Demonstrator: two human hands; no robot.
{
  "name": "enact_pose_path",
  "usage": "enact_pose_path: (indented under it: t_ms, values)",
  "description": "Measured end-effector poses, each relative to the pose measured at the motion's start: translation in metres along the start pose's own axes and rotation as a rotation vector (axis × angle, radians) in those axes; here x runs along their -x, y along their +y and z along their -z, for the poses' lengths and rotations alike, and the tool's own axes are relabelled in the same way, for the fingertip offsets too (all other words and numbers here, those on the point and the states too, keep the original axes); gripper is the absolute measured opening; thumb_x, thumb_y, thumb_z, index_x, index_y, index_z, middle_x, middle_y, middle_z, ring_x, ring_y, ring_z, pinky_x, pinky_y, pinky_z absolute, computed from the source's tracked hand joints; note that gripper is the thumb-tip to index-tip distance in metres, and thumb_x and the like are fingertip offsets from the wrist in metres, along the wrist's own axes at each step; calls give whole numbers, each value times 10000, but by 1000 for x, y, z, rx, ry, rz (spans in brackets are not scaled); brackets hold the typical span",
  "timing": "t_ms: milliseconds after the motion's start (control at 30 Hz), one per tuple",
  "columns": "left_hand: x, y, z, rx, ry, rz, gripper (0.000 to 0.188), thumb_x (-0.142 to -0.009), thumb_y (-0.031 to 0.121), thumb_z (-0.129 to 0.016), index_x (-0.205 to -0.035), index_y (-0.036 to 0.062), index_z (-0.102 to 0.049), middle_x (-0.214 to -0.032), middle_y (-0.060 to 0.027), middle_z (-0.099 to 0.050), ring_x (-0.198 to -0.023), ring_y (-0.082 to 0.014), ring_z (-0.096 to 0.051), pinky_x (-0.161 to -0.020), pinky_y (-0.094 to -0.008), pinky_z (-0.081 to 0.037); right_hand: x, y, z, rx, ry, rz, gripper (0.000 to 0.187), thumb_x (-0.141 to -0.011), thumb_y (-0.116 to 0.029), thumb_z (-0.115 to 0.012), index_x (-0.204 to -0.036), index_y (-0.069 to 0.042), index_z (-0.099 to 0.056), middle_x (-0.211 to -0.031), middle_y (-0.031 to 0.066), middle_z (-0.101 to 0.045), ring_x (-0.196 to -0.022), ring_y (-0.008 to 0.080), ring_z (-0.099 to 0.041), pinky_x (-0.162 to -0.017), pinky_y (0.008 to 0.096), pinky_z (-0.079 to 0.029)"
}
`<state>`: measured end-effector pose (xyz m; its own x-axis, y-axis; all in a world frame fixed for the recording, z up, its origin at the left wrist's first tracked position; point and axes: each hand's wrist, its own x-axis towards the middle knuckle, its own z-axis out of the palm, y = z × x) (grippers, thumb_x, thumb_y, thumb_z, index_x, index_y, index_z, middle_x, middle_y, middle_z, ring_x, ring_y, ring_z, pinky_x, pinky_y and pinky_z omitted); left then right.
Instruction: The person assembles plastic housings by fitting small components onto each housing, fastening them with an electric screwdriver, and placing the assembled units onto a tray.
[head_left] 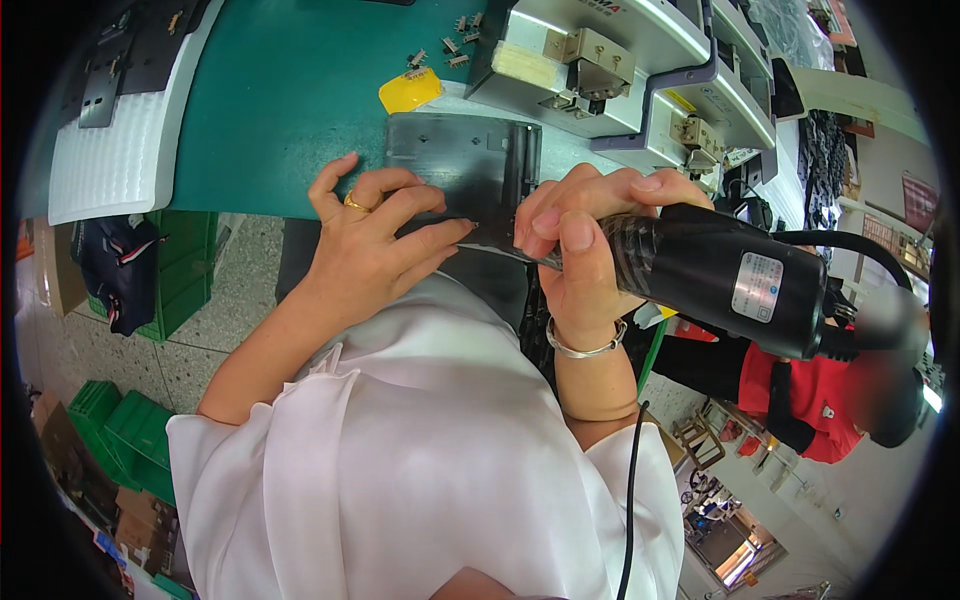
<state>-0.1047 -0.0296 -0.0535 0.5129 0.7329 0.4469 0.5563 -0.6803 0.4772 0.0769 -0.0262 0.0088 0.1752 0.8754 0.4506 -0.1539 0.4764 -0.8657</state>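
Note:
A flat dark grey plastic panel [455, 150] lies at the near edge of the green table, with a raised ridge along its right side. My left hand [385, 215] is on its near left part, the index finger and thumb close together at the near edge, other fingers bent and apart. Whether a small part sits between those fingertips cannot be made out. In my right hand [590, 235] is a black corded electric screwdriver [730, 275], fingers wrapped round its front end. It lies nearly level, nose pointing left toward the panel's near right corner; its tip is partly hidden.
Several small metal parts [450, 48] and a yellow piece [410, 91] lie beyond the panel. Grey machines [570, 75] stand at the back right. White foam sheet [125, 150] carries dark panels at left. Green crates [125, 435] are on the floor; a person in red [800, 405] is at right.

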Motion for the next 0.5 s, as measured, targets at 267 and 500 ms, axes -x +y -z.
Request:
enact_pose_path:
  t_ms: [267, 500]
  values:
    - [2, 1, -2, 14, 30, 19, 290, -682, 249, -788, -963, 248, -718, -968, 67, -599, -1046, -161, -540, -1047, -492, -183, 2, 2, -3, 39, -67, 33, 449, -821, 28, -662, -1101, -38, -318, -659, 88, -596, -548, 149, -590, -527, 242, -481]
    - [-9, 8, 3, 93, -17, 112, 251, -692, 261, -778, -931, 227, -707, -965, 65, -595, -1049, -174, -524, -1035, -498, -196, 3, 9, -2, 3, -80, 79, 437, -795, 62, -669, -1070, -39, -344, -694, 106, -591, -563, 178, -587, -552, 278, -489]
